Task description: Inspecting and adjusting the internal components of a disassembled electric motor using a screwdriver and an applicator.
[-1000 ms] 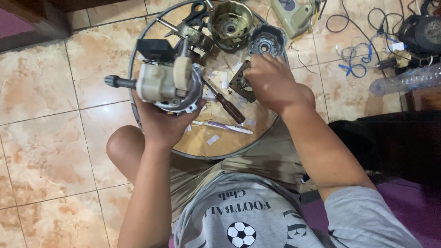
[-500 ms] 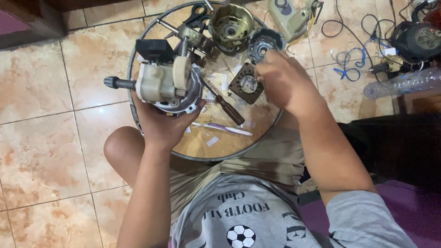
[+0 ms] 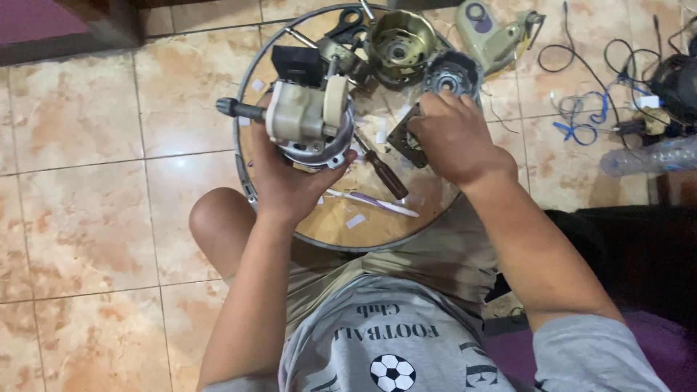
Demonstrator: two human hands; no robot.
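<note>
Fan motor [image 3: 308, 123], a cream plastic gearbox on a round metal housing with a dark shaft poking out sideways, sits cupped from below in the left hand [image 3: 290, 181] above the round wooden tray [image 3: 363, 225]. It looks heavy and rigid, best gripped around its metal rim. The right hand [image 3: 454, 138], fingers curled, pinches a square metal part [image 3: 404, 139] just right of the motor, beside a brown-handled screwdriver [image 3: 381, 170].
</note>
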